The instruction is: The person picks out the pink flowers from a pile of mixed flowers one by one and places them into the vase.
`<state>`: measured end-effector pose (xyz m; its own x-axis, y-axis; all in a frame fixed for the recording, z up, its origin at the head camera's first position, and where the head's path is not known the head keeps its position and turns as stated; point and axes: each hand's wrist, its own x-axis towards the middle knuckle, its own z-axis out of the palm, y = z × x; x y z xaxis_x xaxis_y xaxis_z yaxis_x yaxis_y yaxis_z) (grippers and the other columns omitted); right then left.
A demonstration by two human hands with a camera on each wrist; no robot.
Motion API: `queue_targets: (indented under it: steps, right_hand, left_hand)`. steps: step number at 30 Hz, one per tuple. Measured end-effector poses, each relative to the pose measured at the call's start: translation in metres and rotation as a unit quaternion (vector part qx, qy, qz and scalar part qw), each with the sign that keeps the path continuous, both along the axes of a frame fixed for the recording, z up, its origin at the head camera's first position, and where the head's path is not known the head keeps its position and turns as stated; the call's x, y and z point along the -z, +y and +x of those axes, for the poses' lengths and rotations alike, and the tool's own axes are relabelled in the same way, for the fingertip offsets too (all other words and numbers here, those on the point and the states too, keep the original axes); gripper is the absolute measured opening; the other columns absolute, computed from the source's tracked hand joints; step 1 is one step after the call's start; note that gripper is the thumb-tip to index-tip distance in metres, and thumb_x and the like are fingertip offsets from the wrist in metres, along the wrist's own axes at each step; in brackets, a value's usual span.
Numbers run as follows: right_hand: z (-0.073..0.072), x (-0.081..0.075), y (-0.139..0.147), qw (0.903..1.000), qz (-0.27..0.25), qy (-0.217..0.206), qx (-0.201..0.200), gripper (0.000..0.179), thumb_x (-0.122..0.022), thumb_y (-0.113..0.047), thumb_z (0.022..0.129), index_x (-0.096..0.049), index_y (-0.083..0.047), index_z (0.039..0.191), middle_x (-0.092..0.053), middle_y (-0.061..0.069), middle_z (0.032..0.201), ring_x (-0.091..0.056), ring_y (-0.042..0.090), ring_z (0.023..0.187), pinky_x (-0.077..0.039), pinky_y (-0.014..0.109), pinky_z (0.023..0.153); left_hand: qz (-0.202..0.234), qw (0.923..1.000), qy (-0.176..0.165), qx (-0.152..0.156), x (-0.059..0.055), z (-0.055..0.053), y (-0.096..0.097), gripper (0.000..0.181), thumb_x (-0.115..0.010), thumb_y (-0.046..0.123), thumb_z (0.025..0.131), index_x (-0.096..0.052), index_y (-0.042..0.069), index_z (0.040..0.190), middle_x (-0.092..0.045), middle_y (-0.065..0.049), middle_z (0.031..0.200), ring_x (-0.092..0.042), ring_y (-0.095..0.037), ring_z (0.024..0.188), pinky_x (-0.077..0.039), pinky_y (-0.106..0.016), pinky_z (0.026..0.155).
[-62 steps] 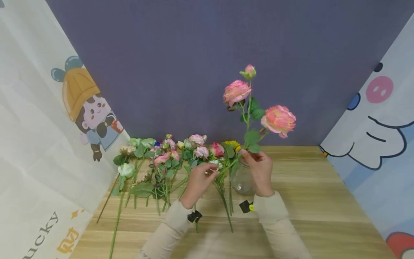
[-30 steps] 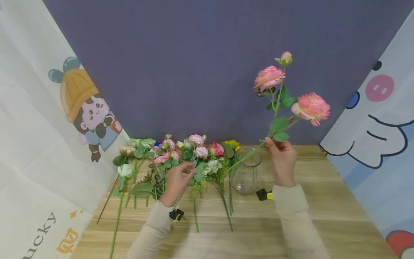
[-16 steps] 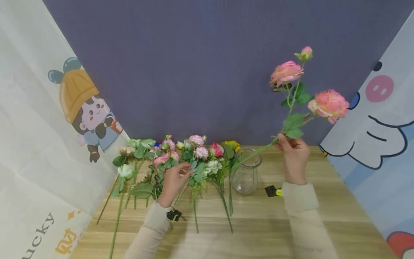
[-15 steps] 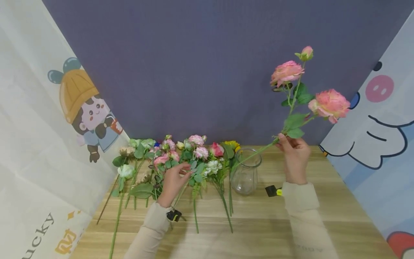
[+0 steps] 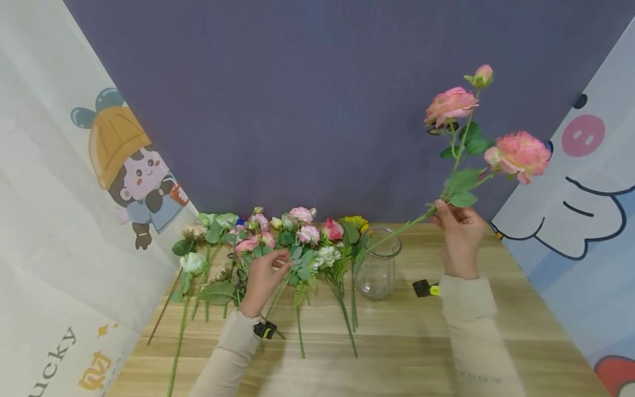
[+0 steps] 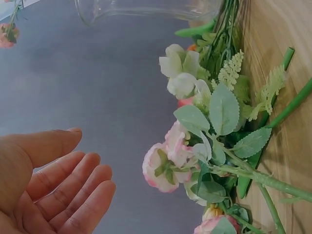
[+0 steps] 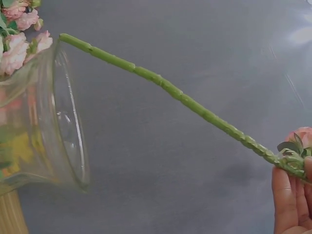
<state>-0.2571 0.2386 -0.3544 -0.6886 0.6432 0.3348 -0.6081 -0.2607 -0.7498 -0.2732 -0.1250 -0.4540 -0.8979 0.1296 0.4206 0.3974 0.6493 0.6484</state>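
Note:
My right hand (image 5: pixel 461 237) pinches a pink artificial peony stem (image 7: pixel 195 103) just under its leaves. Two pink blooms (image 5: pixel 518 156) and a bud rise above the fingers, and the bare stem slants down left. In the right wrist view its cut end is at the rim of the glass vase (image 7: pixel 73 117), outside the opening. The vase (image 5: pixel 375 270) stands upright, left of that hand. My left hand (image 5: pixel 265 278) is held over the flower row with relaxed, slightly bent fingers. In the left wrist view, the left hand (image 6: pixel 63 190) holds nothing, apart from leaves (image 6: pixel 224 109) and pale pink roses (image 6: pixel 163 165).
A row of artificial flowers lies along the back of the wooden table (image 5: pixel 397 353): a white rose (image 5: pixel 193 263), pink roses (image 5: pixel 255 242), white blossoms (image 5: pixel 326 256), a red rose (image 5: pixel 333 228), a yellow flower (image 5: pixel 356 221). Stems point to the front. A dark panel (image 5: pixel 317 110) stands behind.
My right hand has carried the peony stem rightward and up, from over the vase to its right. My left hand has drawn back left from the stem to above the flower row.

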Motion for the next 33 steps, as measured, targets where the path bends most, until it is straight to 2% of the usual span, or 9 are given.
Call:
queue_targets:
  steps: [6, 15, 21, 27, 33]
  right_hand:
    - [0.002, -0.001, 0.004, 0.9998, 0.003, 0.018, 0.005, 0.01, -0.076, 0.005, 0.073, -0.067, 0.008, 0.073, -0.065, 0.008, 0.065, -0.063, 0.015, 0.055, -0.055, 0.024, 0.054]
    - [0.0, 0.012, 0.006, 0.9999, 0.013, 0.008, 0.0, 0.007, -0.073, 0.008, 0.075, -0.067, 0.005, 0.072, -0.066, 0.007, 0.065, -0.063, 0.014, 0.054, -0.055, 0.023, 0.054]
    - [-0.003, 0.019, 0.006, 0.9993, 0.028, -0.021, -0.009, 0.005, -0.072, 0.006, 0.077, -0.069, 0.003, 0.077, -0.067, 0.006, 0.068, -0.063, 0.013, 0.058, -0.055, 0.023, 0.057]
    - [-0.004, 0.026, 0.005, 0.9973, 0.027, -0.055, -0.042, 0.007, -0.07, 0.006, 0.079, -0.07, 0.0, 0.08, -0.067, 0.004, 0.07, -0.064, 0.012, 0.06, -0.055, 0.021, 0.059]
    - [-0.005, 0.037, 0.001, 0.995, 0.04, -0.068, -0.061, 0.007, -0.068, 0.008, 0.08, -0.071, 0.001, 0.082, -0.067, 0.004, 0.069, -0.064, 0.011, 0.06, -0.055, 0.021, 0.058]
  left_hand:
    - [0.005, 0.9999, -0.014, 0.001, 0.001, 0.002, 0.0, 0.025, -0.073, 0.014, 0.083, -0.07, 0.007, 0.107, -0.072, -0.005, 0.093, -0.066, -0.016, 0.072, -0.054, -0.031, 0.061]
    - [-0.008, 0.9999, -0.011, 0.002, 0.004, 0.004, 0.001, 0.023, -0.074, 0.012, 0.082, -0.071, 0.006, 0.104, -0.072, -0.007, 0.089, -0.067, -0.017, 0.071, -0.055, -0.03, 0.06]
    - [-0.004, 0.9998, -0.019, 0.006, 0.004, 0.004, 0.002, 0.023, -0.073, 0.013, 0.082, -0.07, 0.006, 0.104, -0.071, -0.008, 0.09, -0.067, -0.018, 0.072, -0.055, -0.029, 0.062]
    - [-0.009, 0.9994, -0.032, 0.005, 0.003, 0.005, 0.004, 0.025, -0.074, 0.015, 0.082, -0.07, 0.006, 0.105, -0.071, -0.008, 0.09, -0.067, -0.018, 0.073, -0.055, -0.03, 0.063]
    - [-0.013, 0.9995, -0.029, 0.005, 0.005, 0.005, 0.004, 0.024, -0.074, 0.012, 0.081, -0.07, 0.005, 0.104, -0.071, -0.009, 0.09, -0.067, -0.019, 0.072, -0.055, -0.032, 0.064]
